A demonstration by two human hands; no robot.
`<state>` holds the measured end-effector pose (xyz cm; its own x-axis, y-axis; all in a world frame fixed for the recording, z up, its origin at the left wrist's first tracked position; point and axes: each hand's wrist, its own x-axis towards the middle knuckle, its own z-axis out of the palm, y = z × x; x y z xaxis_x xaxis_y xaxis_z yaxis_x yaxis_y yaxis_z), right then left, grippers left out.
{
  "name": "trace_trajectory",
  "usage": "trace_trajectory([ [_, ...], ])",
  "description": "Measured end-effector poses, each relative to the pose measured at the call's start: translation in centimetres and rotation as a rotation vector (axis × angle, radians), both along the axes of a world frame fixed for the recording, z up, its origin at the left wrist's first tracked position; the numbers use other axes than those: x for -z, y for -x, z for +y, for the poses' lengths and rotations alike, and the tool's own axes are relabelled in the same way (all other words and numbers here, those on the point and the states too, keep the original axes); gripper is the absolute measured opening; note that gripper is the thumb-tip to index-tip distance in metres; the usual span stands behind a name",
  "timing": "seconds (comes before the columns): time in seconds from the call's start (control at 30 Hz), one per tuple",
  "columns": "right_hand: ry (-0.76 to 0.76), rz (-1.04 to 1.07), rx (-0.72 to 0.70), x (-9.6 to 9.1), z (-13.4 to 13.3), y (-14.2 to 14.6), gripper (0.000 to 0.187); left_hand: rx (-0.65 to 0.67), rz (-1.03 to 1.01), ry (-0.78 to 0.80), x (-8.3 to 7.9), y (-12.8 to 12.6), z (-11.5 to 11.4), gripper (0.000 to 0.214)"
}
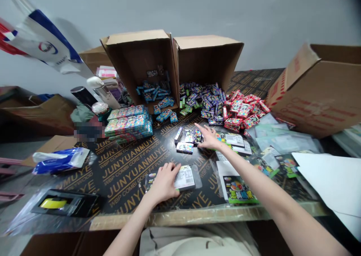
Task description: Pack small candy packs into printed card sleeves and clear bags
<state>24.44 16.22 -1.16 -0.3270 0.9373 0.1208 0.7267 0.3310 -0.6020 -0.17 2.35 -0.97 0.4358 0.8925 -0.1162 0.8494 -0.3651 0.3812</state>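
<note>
My left hand is closed over a flat black-and-white printed packet in a clear plastic sleeve, which lies on the table near its front edge. The fingers cover the packet's middle. Farther ahead, my right hand has its fingers apart beside a small dark purple box; whether it touches that box I cannot tell. A few more small boxes stand close by, one of them a white-faced box. Under my right wrist lie flat green-and-black printed packets.
Behind stand two cardboard boxes on their sides, one with blue small boxes, the other with purple ones. Red small boxes are heaped to the right. Wrapped stacks, a tape dispenser and a tissue pack are left.
</note>
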Motion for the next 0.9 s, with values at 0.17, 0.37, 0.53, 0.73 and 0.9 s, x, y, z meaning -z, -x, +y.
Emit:
trace_trajectory([
  [0.17, 0.245, 0.294, -0.251, -1.2, -2.8, 2.1, 0.078, -0.200, -0.386, -0.025, -1.2, 0.2, 0.2, 0.083],
  [0.37, 1.046, 0.765, -0.547, -1.0, -9.1, 3.4, 0.054, -0.329, -0.921, 0.355, -3.0, -1.8, 1.1, 0.027],
  [0.53, 0.168, 0.483, -0.273, -2.3, -11.5, 2.1, 0.095, -0.486, -1.065, 0.473, -2.3, -3.0, 1.2, 0.036],
  [0.73, -0.237, 0.179, -0.283, -2.9, -12.4, 1.3, 0.074, -0.377, -0.918, 0.364, -2.0, -2.3, 0.8, 0.035],
  [0.9, -0.256, 0.071, -0.119, -0.1, -12.4, -0.5, 0.064, -0.054, -0.244, -0.035, -0.4, 0.9, 0.1, 0.100],
])
